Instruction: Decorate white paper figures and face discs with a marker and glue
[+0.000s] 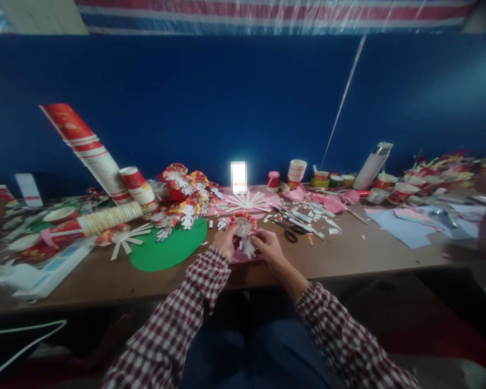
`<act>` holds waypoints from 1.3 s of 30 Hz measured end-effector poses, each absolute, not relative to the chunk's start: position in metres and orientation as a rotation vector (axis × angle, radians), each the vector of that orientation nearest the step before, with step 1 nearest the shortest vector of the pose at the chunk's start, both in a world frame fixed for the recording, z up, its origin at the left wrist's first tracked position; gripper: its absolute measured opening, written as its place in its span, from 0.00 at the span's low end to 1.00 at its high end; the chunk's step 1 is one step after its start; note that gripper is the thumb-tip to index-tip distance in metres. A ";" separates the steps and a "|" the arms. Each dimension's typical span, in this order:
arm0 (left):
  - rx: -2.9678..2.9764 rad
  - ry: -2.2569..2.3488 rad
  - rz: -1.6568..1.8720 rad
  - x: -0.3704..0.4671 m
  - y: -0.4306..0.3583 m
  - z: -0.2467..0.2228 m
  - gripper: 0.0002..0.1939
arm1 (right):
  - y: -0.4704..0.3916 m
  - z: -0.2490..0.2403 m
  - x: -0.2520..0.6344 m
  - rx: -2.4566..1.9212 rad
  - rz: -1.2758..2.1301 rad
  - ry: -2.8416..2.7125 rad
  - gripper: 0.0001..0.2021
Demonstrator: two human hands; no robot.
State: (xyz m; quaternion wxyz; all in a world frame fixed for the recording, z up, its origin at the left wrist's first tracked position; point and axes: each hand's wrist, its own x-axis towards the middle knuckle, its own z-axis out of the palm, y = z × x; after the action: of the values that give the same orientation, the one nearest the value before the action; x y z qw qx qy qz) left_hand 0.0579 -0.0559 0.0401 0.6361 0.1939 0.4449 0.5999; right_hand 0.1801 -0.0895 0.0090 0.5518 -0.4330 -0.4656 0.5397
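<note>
Between my two hands is a paper-cup craft figure (pixel 245 229), with a curled red and yellow fringe around its rim and a white paper cutout at its lower side. My left hand (pixel 225 239) grips its left edge. The fingers of my right hand (pixel 268 247) pinch the cutout on the right. A pink paper sheet (pixel 272 237) lies under the figure. Just right of it rest black-handled scissors (pixel 290 232). Behind stands a white cup cut into spread strips (pixel 248 201). Finished-looking fringed figures (pixel 188 197) are heaped to the left, beside a green paper oval (pixel 168 254).
Stacked paper cups (pixel 99 162) lean at the left, near a white power strip (pixel 59 270). Paper scraps (pixel 334 224), several cups, a tilted flask (pixel 372 165) and blue-white sheets (pixel 403 227) lie to the right. Blurred parts of other people show at both edges. A blue partition (pixel 186 97) stands behind.
</note>
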 end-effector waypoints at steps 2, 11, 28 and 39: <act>0.451 1.012 1.375 0.059 -0.056 0.040 0.07 | -0.089 0.011 0.179 -1.017 1.301 -1.084 0.13; 0.528 0.945 1.361 0.061 -0.059 0.038 0.08 | -0.087 0.016 0.175 -0.989 1.340 -1.022 0.14; 0.612 0.942 1.166 0.060 -0.087 0.040 0.09 | -0.088 0.018 0.171 -0.927 1.278 -0.897 0.14; 0.604 1.017 1.206 0.058 -0.089 0.045 0.06 | -0.084 0.015 0.176 -0.945 1.279 -0.962 0.18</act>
State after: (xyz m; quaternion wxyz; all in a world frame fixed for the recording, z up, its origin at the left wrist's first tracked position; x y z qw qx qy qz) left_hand 0.0576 -0.0889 0.0445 0.6640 0.2675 0.4503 0.5337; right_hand 0.1763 -0.0836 0.0147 0.5983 -0.4074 -0.4147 0.5514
